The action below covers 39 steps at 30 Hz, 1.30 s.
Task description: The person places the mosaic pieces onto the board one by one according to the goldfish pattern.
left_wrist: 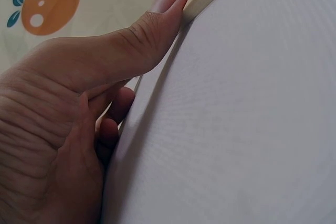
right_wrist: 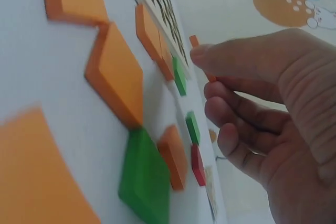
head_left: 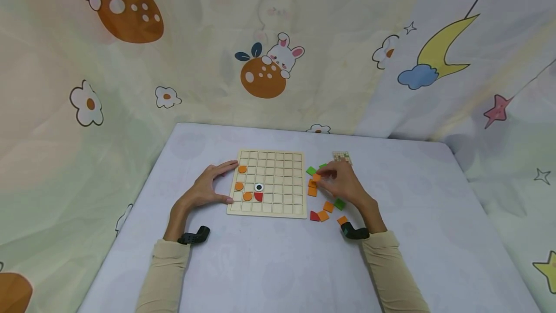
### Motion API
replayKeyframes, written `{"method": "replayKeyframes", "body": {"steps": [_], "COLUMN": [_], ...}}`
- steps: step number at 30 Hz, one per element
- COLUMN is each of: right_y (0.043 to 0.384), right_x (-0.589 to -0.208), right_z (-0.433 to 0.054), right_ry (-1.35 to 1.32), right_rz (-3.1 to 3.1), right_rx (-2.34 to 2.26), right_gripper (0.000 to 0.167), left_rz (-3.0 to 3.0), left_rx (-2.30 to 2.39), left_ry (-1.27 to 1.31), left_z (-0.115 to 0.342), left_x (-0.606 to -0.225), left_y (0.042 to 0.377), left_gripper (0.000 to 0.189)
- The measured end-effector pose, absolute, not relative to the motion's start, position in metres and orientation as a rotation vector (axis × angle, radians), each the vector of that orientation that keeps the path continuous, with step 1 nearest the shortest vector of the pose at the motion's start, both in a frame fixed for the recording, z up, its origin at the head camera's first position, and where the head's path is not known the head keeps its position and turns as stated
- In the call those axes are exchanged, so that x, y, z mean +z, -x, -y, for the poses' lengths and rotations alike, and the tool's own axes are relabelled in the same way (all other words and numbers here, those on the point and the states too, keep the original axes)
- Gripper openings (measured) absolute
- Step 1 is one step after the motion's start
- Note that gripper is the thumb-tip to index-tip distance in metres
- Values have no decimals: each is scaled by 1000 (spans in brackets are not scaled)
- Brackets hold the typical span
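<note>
A square wooden grid board (head_left: 282,177) lies on the table. On its left side are three orange rounded pieces (head_left: 239,186), a white disc with a black eye dot (head_left: 259,187) and a red quarter-round piece (head_left: 258,197). Spread along the board's left edge, my left hand (head_left: 201,190) rests its thumb near the lower corner and its fingers higher up. My right hand (head_left: 345,182) pinches an orange tile (right_wrist: 194,41) between thumb and forefinger, just off the table to the right of the board. The other right fingers curl loosely beneath.
Right of the board lie several loose tiles: orange ones (head_left: 328,206), green ones (head_left: 340,204) and a red quarter-round tile (head_left: 314,216). A small patterned card (head_left: 340,154) lies behind the right hand. A printed cloth (head_left: 208,62) hangs behind the white-covered table (head_left: 269,264).
</note>
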State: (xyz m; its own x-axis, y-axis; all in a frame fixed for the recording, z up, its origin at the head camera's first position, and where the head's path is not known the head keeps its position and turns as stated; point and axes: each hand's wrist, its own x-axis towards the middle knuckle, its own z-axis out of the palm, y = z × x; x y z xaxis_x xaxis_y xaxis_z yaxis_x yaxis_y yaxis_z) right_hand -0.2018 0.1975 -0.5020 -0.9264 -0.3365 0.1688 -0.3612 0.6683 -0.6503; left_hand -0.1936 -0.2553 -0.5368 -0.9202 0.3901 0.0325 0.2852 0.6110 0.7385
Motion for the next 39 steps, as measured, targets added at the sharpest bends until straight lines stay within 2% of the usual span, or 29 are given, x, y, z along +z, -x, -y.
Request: {"method": "replayKeyframes", "body": {"steps": [21, 39], "right_y": [211, 227], "right_x": [-506, -504], "right_z": [-149, -96], "right_ry": [-798, -917], "right_rz": [2769, 2788], "right_rx": [1351, 1320], "right_gripper": [22, 20], "left_rz": [-2691, -2691], "left_rx": [1207, 1211], "left_ry": [-563, -595], "left_z": [255, 257], "left_x": [-537, -536], "left_y": [193, 195], "left_gripper": [114, 114]}}
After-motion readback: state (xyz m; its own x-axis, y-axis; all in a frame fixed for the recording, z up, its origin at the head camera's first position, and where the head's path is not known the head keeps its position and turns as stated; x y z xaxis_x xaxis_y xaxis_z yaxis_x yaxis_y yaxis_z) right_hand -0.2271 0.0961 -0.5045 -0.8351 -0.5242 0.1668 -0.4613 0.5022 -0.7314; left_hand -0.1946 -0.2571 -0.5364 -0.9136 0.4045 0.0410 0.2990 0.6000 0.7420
